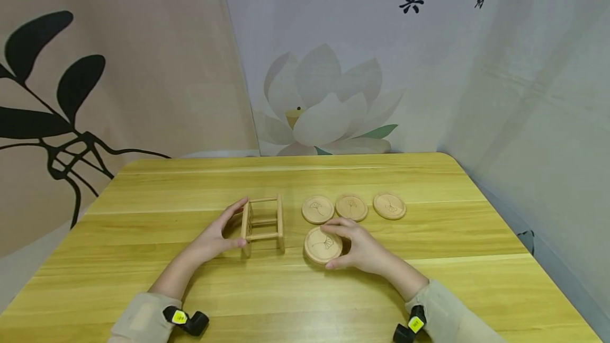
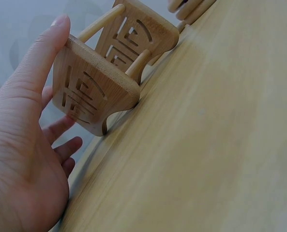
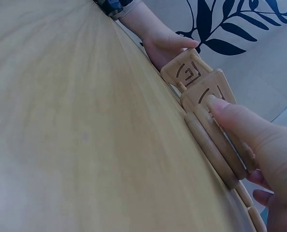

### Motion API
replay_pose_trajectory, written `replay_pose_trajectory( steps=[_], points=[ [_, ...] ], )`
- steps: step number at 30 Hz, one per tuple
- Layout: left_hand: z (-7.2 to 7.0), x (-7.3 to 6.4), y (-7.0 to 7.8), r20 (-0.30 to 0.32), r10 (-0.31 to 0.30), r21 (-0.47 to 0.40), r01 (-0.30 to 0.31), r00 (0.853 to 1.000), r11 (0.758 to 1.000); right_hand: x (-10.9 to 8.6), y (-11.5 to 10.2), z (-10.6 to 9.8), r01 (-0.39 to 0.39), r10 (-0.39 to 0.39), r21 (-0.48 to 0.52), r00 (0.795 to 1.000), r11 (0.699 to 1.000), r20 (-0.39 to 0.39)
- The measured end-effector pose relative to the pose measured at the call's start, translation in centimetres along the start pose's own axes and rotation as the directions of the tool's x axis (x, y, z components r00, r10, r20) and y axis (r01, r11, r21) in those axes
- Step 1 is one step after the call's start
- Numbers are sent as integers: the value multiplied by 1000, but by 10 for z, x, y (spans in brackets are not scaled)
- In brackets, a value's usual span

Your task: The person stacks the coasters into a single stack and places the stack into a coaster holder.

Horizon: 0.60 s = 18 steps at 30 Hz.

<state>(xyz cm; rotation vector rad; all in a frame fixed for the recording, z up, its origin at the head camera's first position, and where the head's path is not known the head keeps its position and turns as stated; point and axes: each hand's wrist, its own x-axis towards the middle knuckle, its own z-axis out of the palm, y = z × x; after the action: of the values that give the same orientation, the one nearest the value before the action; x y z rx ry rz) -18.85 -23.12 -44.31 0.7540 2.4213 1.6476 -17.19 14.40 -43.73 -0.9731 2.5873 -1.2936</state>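
On the left, my left hand spans the near end panel of a small wooden coaster rack. In the left wrist view the thumb lies on the panel's top edge, fingers behind its far side. The rack has cut-out patterned panels joined by round rods. My right hand grips a round wooden coaster with an engraved flower, thumb and fingers at its edge. Seen from the right wrist, this coaster sits in a small stack, over a lower coaster close to the tabletop.
Behind the right hand, three more engraved coasters lie flat in a row: a left one, a middle one and a right one. All are on a wooden table, with a printed curtain along its back edge.
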Motion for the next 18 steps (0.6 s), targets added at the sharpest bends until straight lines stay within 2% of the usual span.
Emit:
replay_pose_trajectory(
  steps=[18],
  points=[
    [-1,0,0,5,0,-5,0,1000,1000,0,2,1,0,0,-2,1000,1000,12]
  ],
)
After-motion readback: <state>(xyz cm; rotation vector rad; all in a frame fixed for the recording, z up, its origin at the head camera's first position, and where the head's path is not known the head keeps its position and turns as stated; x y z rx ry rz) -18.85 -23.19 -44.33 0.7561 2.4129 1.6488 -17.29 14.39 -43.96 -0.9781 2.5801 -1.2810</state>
